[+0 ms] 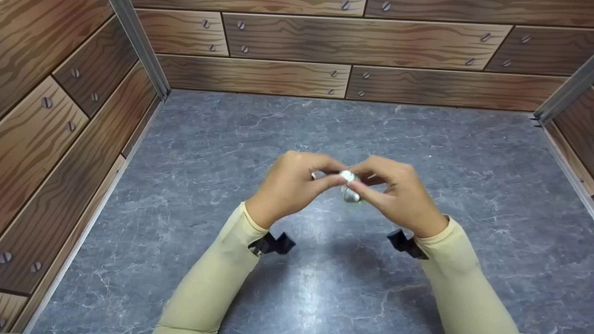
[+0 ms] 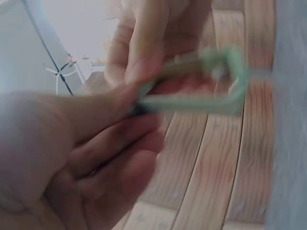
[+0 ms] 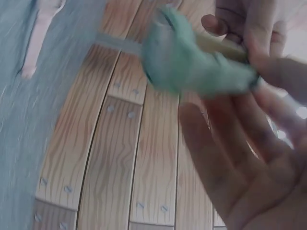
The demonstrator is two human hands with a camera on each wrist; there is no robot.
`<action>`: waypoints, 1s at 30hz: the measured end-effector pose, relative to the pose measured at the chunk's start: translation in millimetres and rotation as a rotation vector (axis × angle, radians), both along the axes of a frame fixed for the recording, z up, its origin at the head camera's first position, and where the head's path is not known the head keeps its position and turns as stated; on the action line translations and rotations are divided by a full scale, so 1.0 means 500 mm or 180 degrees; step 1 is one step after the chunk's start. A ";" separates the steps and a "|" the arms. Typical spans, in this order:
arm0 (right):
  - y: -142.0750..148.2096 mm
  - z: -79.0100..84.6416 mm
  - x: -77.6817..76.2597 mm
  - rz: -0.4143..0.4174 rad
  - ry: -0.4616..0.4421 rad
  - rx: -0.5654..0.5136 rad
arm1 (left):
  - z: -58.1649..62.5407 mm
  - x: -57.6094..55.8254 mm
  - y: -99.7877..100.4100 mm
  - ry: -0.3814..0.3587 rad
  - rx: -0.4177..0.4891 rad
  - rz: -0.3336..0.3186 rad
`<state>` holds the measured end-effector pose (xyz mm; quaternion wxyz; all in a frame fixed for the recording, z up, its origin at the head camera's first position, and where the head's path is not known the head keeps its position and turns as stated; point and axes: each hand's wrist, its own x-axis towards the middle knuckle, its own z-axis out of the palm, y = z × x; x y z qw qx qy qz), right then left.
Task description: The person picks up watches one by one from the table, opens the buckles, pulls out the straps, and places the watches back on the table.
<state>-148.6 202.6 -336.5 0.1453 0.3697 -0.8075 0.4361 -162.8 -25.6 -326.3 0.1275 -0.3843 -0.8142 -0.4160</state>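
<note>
Between the two hands is what looks like a pale green wristwatch (image 1: 351, 196), its strap (image 2: 196, 104) bent into a loop. The wider, rounded part (image 3: 165, 52) hangs away from the fingers, blurred by motion. My left hand (image 1: 290, 183) pinches the narrow end of the strap between thumb and index finger. From the opposite side, my right hand (image 1: 399, 188) pinches the same end, thumb against the fingers. The fingertips of both hands meet there and cover the strap ends, so how they join is hidden.
A pink strap with a pale round part (image 3: 38, 43) lies on the grey marbled tabletop (image 1: 222, 134), visible only in the right wrist view. Wood-patterned panels (image 1: 362, 41) wall the back and sides. Black wrist mounts (image 1: 283, 243) stick out from the beige sleeves.
</note>
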 end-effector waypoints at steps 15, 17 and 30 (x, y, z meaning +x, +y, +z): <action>0.001 0.019 0.017 0.0368 -0.0093 -0.0633 | 0.007 0.019 0.005 -0.0048 0.0548 -0.0497; 0.005 0.018 0.015 0.0267 0.0065 -0.0254 | 0.008 0.016 -0.006 0.0510 0.0017 -0.0372; -0.002 0.003 0.007 0.0139 0.0085 0.0126 | 0.009 0.018 -0.006 0.0230 -0.0164 -0.0184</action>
